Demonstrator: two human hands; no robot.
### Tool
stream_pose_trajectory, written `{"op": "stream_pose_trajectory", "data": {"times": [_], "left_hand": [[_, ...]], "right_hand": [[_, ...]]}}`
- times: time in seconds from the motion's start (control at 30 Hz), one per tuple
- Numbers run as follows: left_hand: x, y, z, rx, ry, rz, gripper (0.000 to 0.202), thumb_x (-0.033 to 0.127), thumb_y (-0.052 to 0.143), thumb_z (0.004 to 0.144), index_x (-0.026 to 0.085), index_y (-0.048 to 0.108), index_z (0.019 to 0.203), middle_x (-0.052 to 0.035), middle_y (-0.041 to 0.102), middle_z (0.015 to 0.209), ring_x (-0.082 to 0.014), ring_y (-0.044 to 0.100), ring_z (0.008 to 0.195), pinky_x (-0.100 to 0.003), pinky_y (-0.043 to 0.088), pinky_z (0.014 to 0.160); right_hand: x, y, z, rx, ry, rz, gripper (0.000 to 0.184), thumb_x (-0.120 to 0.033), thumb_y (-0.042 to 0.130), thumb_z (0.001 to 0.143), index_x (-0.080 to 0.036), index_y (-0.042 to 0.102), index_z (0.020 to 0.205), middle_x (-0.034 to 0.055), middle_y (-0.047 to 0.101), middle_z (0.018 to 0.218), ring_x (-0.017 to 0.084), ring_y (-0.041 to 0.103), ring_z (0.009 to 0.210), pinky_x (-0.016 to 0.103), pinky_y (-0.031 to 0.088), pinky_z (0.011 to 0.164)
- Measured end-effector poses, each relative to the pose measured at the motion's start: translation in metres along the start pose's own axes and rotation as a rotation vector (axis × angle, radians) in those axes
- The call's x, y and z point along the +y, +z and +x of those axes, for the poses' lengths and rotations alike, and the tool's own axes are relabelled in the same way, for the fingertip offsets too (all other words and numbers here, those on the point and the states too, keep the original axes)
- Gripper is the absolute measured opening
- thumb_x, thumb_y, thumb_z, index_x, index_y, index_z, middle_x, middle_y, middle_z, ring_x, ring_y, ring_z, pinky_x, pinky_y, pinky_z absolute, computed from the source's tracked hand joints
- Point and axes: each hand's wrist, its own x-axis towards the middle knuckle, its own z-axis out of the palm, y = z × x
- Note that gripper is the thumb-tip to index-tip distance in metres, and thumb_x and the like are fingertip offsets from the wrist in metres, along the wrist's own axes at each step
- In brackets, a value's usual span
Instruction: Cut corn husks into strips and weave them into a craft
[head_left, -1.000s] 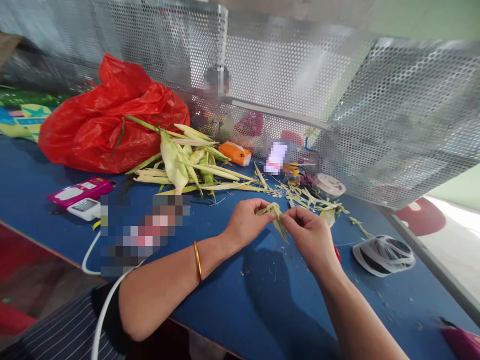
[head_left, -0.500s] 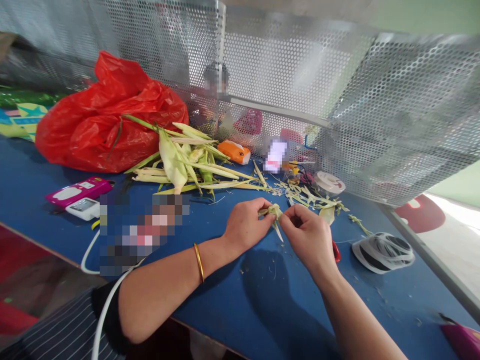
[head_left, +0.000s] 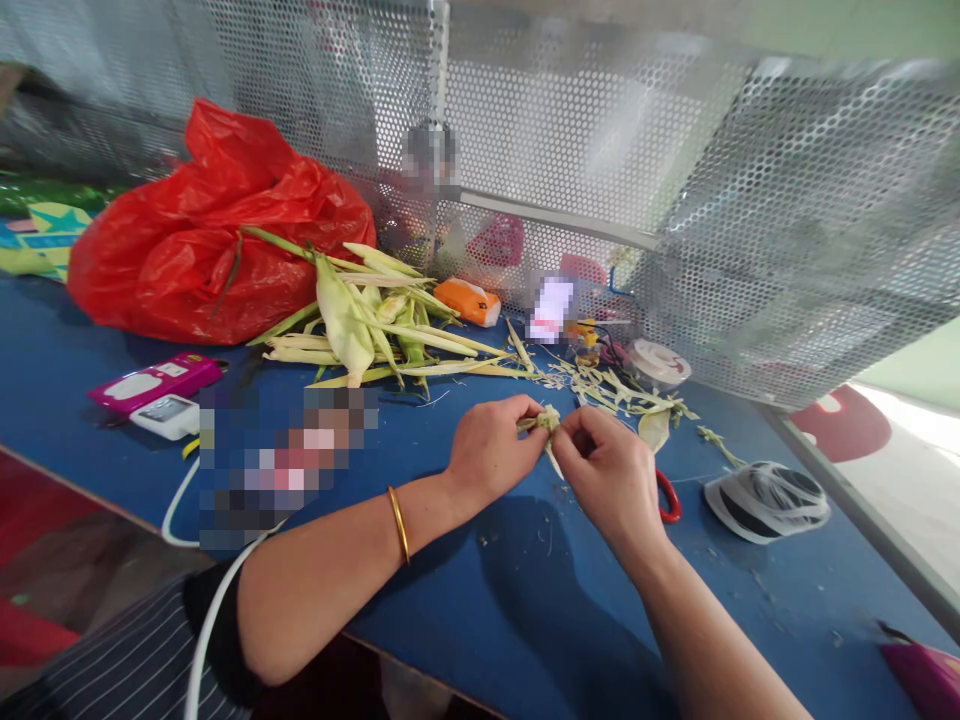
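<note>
My left hand (head_left: 496, 445) is closed on a small folded bunch of pale green corn husk (head_left: 550, 418), pinched between thumb and fingers, with a pointed strip hanging below. On the other side, my right hand (head_left: 613, 475) has thumb and forefinger pinched at the edge of the same husk. Its fingertips hide the exact spot they grip. Close by my right wrist shows a red scissor handle (head_left: 669, 498); the rest of it is hidden behind the hand. Cut husk scraps (head_left: 600, 385) lie just beyond both hands on the blue table (head_left: 450, 590).
A heap of corn husks (head_left: 349, 330) lies before a red plastic bag (head_left: 217, 240). Behind are an orange tissue pack (head_left: 469, 302), a lit phone (head_left: 551, 308) and a tape roll (head_left: 658, 362). Wound clear thread (head_left: 769, 502) sits right. A white cable (head_left: 214, 620) crosses my left arm.
My right hand has shifted slightly left and turned a little at the husk, uncovering more of the red handle. My left hand keeps its hold in nearly the same place.
</note>
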Motion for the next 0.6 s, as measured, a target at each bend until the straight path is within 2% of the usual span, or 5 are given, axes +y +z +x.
{"op": "stream_pose_trajectory", "data": {"times": [0.13, 0.23, 0.4, 0.5, 0.6], "left_hand": [[-0.002, 0.000, 0.003, -0.058, 0.006, -0.067, 0.017, 0.023, 0.059, 0.078, 0.020, 0.074, 0.087, -0.0026, 0.074, 0.085, -0.0164, 0.063, 0.076, -0.025, 0.043, 0.067], [-0.004, 0.000, 0.005, -0.107, -0.010, -0.166, 0.016, 0.022, 0.061, 0.076, 0.019, 0.074, 0.085, -0.0016, 0.073, 0.082, -0.0154, 0.062, 0.074, -0.024, 0.043, 0.067], [-0.005, 0.002, 0.005, -0.254, -0.009, -0.226, 0.015, 0.021, 0.061, 0.073, 0.017, 0.074, 0.079, 0.0000, 0.067, 0.071, -0.0137, 0.056, 0.068, -0.023, 0.039, 0.061], [-0.005, 0.001, 0.005, -0.370, -0.022, -0.297, 0.014, 0.022, 0.061, 0.073, 0.015, 0.073, 0.075, 0.0010, 0.063, 0.066, -0.0124, 0.052, 0.065, -0.023, 0.036, 0.058], [-0.002, 0.000, 0.004, -0.516, -0.050, -0.372, 0.013, 0.021, 0.061, 0.072, 0.016, 0.072, 0.072, 0.0027, 0.060, 0.062, -0.0107, 0.048, 0.060, -0.022, 0.035, 0.057]], "right_hand": [[0.004, 0.002, 0.002, 0.017, 0.102, 0.155, 0.014, -0.035, 0.058, 0.085, -0.022, 0.060, 0.079, -0.0023, 0.060, 0.063, 0.014, 0.052, 0.055, 0.025, 0.036, 0.054], [0.010, 0.001, 0.007, -0.027, 0.203, 0.356, 0.024, -0.043, 0.057, 0.086, -0.021, 0.061, 0.096, -0.0015, 0.063, 0.066, 0.015, 0.054, 0.056, 0.026, 0.038, 0.053], [0.015, -0.004, 0.014, -0.229, 0.308, 0.519, 0.037, -0.054, 0.065, 0.077, -0.018, 0.066, 0.067, -0.0025, 0.054, 0.055, 0.012, 0.043, 0.052, 0.025, 0.032, 0.049], [0.016, -0.005, 0.016, -0.195, 0.362, 0.646, 0.031, -0.047, 0.076, 0.066, -0.017, 0.068, 0.065, -0.0018, 0.057, 0.058, 0.011, 0.044, 0.053, 0.025, 0.033, 0.050], [0.018, -0.003, 0.017, -0.109, 0.381, 0.665, 0.029, -0.045, 0.075, 0.067, -0.017, 0.067, 0.063, -0.0039, 0.052, 0.053, 0.010, 0.041, 0.050, 0.024, 0.032, 0.049]]}}
